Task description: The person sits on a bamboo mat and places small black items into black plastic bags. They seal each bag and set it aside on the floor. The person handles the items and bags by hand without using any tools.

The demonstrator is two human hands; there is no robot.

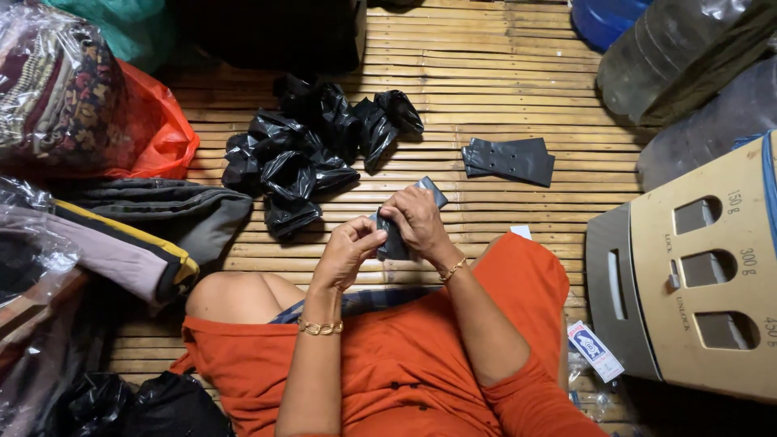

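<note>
Both my hands meet over my lap on one flat black plastic bag (398, 241). My left hand (348, 252) pinches its lower left edge with closed fingers. My right hand (414, 220) grips its top from the right, and a corner of the bag pokes out past the knuckles. On the bamboo-slat floor (502, 89) beyond my hands lies a heap of opened, crumpled black bags (312, 150). To the right of that heap sits a neat stack of flat black bags (510, 160).
An orange plastic bag (158, 129) and wrapped patterned cloth (57, 89) lie at the left, with folded clothes (137, 235) below them. A tan cardboard box with cut-out windows (696, 267) stands at the right. Large clear bottles (672, 57) rest at the top right.
</note>
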